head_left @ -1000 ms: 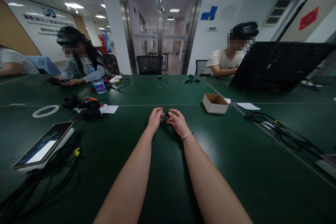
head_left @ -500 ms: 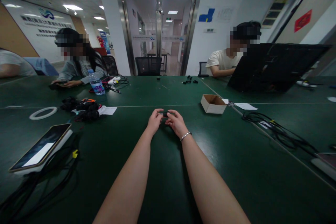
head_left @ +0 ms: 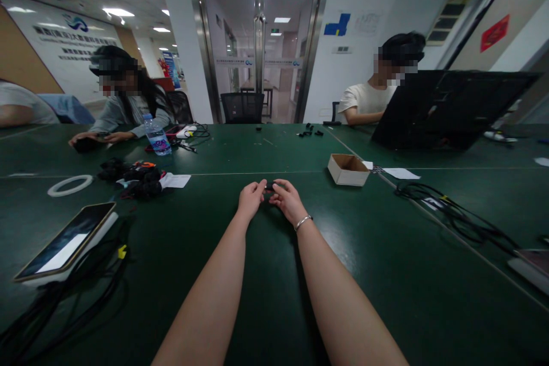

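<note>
Between my two hands is a small black object point(head_left: 270, 186), too small to name, just above the green table point(head_left: 274, 240). My left hand point(head_left: 251, 197) has its thumb and fingers closed at the object's left end. From the other side, my right hand point(head_left: 286, 199) pinches the object's right end between thumb and forefinger, its other fingers curled beneath. A silver bracelet point(head_left: 303, 222) circles my right wrist. To the right of my hands stands an open cardboard box point(head_left: 348, 171); its floor is mostly hidden.
A phone point(head_left: 71, 237) and black cables point(head_left: 81, 286) lie at left, near a white ring point(head_left: 70, 185) and a dark tangled pile point(head_left: 135, 177). A water bottle point(head_left: 157, 136) stands behind. Cables point(head_left: 454, 214) and a large black panel point(head_left: 450, 108) are at right. Two people sit opposite.
My left thumb and fingers have closed in at the black object's left end, while my right hand stays put. At far left, the co-worker's hand and dark item have shifted slightly left.
</note>
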{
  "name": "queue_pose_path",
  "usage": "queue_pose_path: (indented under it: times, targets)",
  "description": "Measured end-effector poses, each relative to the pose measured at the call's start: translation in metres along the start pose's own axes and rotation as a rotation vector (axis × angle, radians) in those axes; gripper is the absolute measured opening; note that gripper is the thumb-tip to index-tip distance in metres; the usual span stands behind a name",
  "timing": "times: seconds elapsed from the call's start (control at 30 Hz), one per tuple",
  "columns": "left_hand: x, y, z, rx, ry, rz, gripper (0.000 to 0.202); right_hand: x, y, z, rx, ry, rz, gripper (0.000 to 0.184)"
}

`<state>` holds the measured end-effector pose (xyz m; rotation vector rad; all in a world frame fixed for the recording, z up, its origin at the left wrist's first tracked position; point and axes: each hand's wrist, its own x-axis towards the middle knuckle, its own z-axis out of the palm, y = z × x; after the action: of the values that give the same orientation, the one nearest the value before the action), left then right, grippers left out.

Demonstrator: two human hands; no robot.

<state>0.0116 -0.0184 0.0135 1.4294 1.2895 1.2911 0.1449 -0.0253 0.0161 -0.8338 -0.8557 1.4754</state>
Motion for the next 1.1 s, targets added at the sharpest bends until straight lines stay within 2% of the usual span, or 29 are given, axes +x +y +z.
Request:
queue_pose_path:
  times: [0.13, 0.23, 0.6, 0.73, 0.87, 0.97, 1.1]
  targets:
    - [-0.0005, -0.0038, -0.0009, 0.082, 0.019, 0.037, 0.043, -0.0004, -0.0008, 0.0003, 0.007, 0.0, 0.004, 0.029]
    - [0.0004, -0.0058, -0.0008, 0.113, 0.014, 0.003, 0.05, -0.0004, -0.0012, 0.0006, 0.007, -0.007, 0.01, 0.029]
    - [0.0003, -0.0017, -0.0009, 0.015, -0.033, 0.003, 0.042, -0.0003, -0.0014, 0.0009, 0.026, -0.003, 0.013, 0.029]
    - [0.0, -0.0016, -0.0012, 0.016, -0.024, -0.031, 0.049, -0.0002, -0.0018, 0.0009, 0.029, -0.008, 0.018, 0.027]
    - [0.0007, -0.0029, -0.0014, -0.001, -0.038, -0.017, 0.04, 0.0001, -0.0014, 0.0, 0.037, 0.0, 0.011, 0.027]
    - [0.0016, -0.0047, -0.0011, 0.024, -0.062, -0.037, 0.047, 0.0001, -0.0015, -0.0005, 0.034, -0.005, 0.008, 0.027]
    - [0.0017, -0.0049, -0.0002, 0.019, -0.059, -0.021, 0.045, -0.0006, -0.0023, -0.0004, 0.037, 0.003, 0.009, 0.027]
